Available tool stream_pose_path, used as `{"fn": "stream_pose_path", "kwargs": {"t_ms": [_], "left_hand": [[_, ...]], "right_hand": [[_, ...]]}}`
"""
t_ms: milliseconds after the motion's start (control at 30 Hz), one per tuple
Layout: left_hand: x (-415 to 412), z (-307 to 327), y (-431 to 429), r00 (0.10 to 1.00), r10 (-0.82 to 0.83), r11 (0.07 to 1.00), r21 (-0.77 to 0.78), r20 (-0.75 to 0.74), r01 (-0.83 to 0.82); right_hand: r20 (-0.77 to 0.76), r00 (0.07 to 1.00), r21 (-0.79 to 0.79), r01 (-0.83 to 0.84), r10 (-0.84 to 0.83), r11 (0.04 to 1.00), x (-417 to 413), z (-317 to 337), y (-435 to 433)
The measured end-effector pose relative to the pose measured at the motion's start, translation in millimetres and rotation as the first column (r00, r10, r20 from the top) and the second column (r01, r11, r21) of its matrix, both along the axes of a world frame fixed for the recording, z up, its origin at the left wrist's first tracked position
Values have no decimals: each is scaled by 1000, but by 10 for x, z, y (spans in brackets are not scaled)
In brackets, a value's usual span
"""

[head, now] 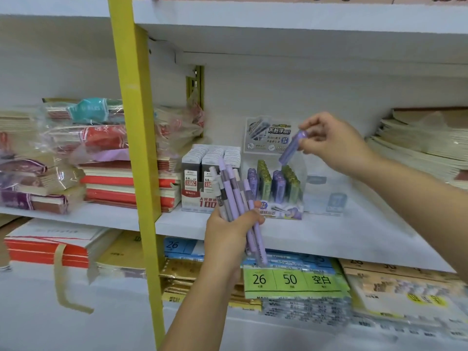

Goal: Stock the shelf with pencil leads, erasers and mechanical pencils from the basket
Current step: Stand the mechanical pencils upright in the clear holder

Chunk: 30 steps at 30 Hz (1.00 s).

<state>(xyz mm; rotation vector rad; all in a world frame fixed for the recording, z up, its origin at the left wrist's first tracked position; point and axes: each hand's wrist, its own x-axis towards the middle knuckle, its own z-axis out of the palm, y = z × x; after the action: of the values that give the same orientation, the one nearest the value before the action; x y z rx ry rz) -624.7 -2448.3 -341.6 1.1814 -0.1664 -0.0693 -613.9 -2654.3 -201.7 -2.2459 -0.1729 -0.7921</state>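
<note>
While the white shelf board (pixel 329 239) runs across the middle of the view, a yellow upright post (pixel 136 148) bounds it at 9 o'clock and cream paper stacks (pixel 428 148) bound it at 3 o'clock. The left hand (pixel 228 234) grips a bundle of purple and grey mechanical pencils (pixel 234 196), fanned upward at the shelf's front edge. The right hand (pixel 331 143) pinches one purple lead tube (pixel 292 148) between thumb and fingertips, tilted, just above the tiered display box (pixel 276 191) of purple and green tubes. Just beside that box at 9 o'clock stands a grey carton of lead packs (pixel 200 181) printed "0.5" and "100". The display's backing card (pixel 268 135) carries Chinese print, too blurred to read. On the lower shelf at 6 o'clock a green label (pixel 291 279) reads "26", "50" and "空白". At 3 o'clock of the display sits a clear box (pixel 326 196), contents blurred, with bare shelf surface beyond it. Wrapped notebooks (pixel 106 173) are stacked around the post at 9 o'clock.
</note>
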Motion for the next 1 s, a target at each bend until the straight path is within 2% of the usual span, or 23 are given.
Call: {"fn": "stream_pose_path", "kwargs": {"t_ms": [167,300,367,800,1000], "left_hand": [[95,29,77,999,-45,999,-6,27,45],[148,14,113,998,-53,998,-27,28,54],[154,9,118,998,-58,998,-20,32,58],[140,-17,136,997,-67,998,-11,36,67],[127,7,155,995,-97,994,-38,25,98]], "right_hand": [[-108,990,-337,47,-88,940,489,111,-14],[-269,957,-472,-32,-109,881,653,44,13],[-303,945,-505,-51,-121,862,676,13,13],[-278,949,-647,-70,-151,759,740,-72,-75],[-205,935,-794,13,-288,607,669,-74,1]]}}
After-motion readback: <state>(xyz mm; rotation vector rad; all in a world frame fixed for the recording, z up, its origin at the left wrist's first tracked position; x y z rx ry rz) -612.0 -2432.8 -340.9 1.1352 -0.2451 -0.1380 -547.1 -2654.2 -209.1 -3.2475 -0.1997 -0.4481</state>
